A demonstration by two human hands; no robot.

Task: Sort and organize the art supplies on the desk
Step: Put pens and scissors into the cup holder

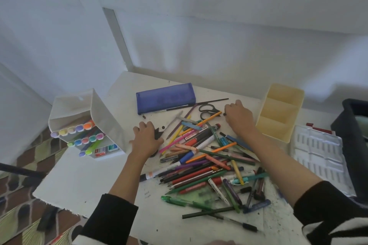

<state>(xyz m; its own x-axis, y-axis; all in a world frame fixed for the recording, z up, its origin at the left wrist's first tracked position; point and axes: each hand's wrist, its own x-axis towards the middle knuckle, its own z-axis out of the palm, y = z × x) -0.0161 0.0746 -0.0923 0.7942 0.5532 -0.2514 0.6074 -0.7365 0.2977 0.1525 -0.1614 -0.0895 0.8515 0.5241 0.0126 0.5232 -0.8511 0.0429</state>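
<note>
A heap of pens, coloured pencils, crayons and markers covers the middle of the white desk. My left hand lies at the heap's left edge, its fingers curled round small black pieces. My right hand is at the heap's far side, beside black scissors, pinching a small dark object. A blue pencil case lies behind the heap.
A white tiered organizer holding pastel highlighters and erasers stands at the left. A cream divided holder stands at the right, next to a white blister tray and a dark bin. The desk's left edge drops to patterned floor.
</note>
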